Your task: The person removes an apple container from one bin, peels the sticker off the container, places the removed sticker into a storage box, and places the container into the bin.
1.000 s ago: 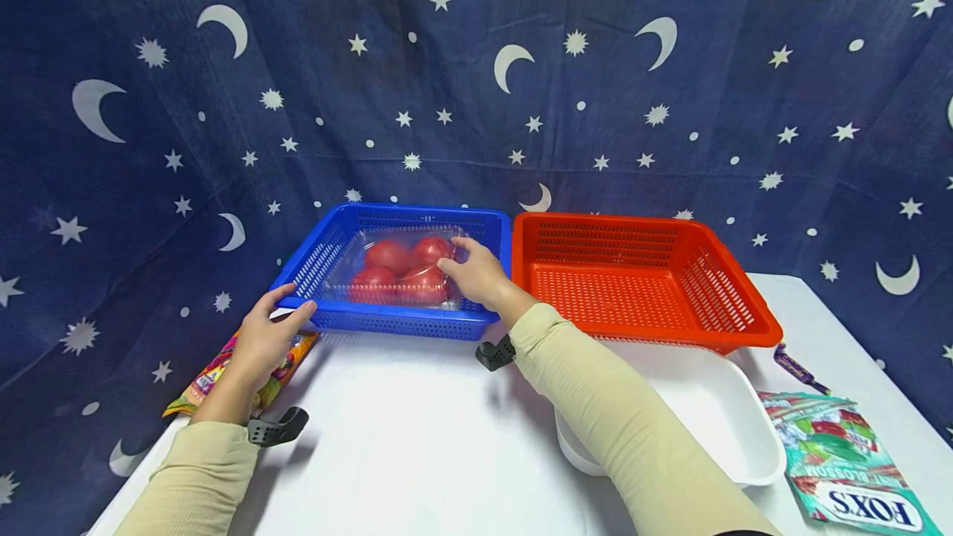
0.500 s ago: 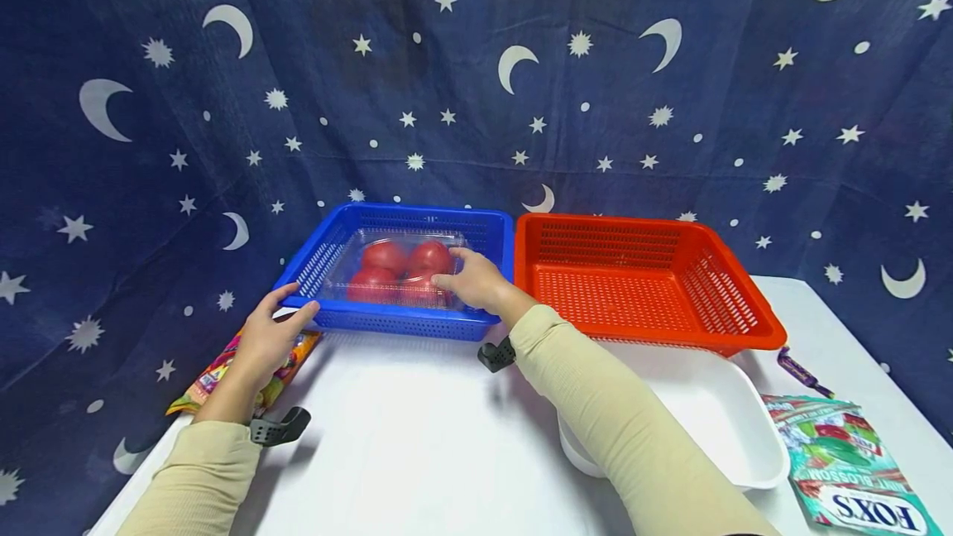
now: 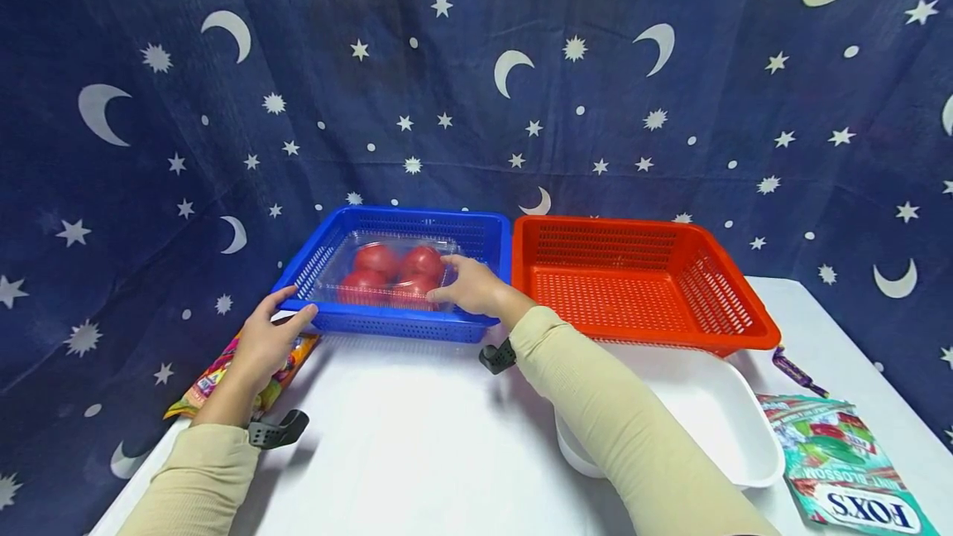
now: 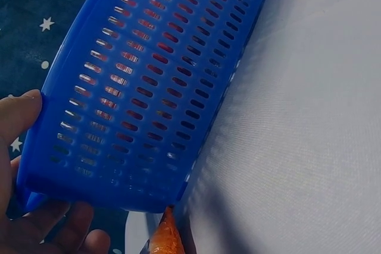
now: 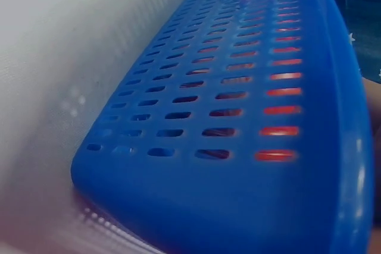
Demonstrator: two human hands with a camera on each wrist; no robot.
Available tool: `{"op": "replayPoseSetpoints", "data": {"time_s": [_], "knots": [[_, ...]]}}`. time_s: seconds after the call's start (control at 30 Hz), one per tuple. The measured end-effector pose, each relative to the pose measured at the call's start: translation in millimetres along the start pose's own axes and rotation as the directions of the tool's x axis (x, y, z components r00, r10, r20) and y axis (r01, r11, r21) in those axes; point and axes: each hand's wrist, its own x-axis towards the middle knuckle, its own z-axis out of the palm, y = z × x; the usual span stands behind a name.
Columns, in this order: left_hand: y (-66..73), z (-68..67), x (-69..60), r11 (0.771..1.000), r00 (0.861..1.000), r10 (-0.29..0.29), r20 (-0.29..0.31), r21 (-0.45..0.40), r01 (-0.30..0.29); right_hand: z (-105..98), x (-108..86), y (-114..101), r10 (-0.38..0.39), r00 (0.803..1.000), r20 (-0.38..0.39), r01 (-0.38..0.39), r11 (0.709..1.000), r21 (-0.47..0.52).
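A clear plastic clamshell box (image 3: 390,240) holding several smooth red round fruits (image 3: 422,261) lies inside the blue perforated basket (image 3: 402,327). The right hand (image 3: 471,286) reaches over the basket's front right part and holds the box's right end, thumb toward the front. At the basket's front left corner, the left hand (image 3: 265,337) grips the rim. In the left wrist view, the left thumb (image 4: 22,114) presses the rim of the basket (image 4: 149,87), other fingers curling under the corner. The right wrist view shows the basket's slotted wall (image 5: 196,117); the right fingers are hidden there.
A red basket (image 3: 610,304) stands against the blue one's right side. A white tub (image 3: 692,404) sits in front of it, partly behind the right sleeve. A green Fox's candy bag (image 3: 849,461) and a purple-wrapped sweet (image 3: 798,372) lie right; a colourful snack bag (image 3: 286,366) lies left.
The clear box has shifted slightly left and downward in the blue basket, together with the right hand. The right thumb and fingers are spread a little wider. The left hand stays put.
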Motion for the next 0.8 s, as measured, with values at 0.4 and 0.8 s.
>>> {"op": "replayPoseSetpoints", "data": {"time_s": [0.4, 0.8], "knots": [[1.1, 0.0, 2.8, 1.000, 1.000, 0.023, -0.004, -0.001, -0.023, -24.6, -22.1, 2.8, -0.072, 0.997, 0.014, 0.072, 0.997, -0.013], [2.2, -3.6, 2.0, 0.995, 0.996, 0.064, -0.056, 0.083, -0.060, -74.5, -85.0, 21.1, -0.158, 0.987, -0.005, 0.157, 0.983, -0.093]]}}
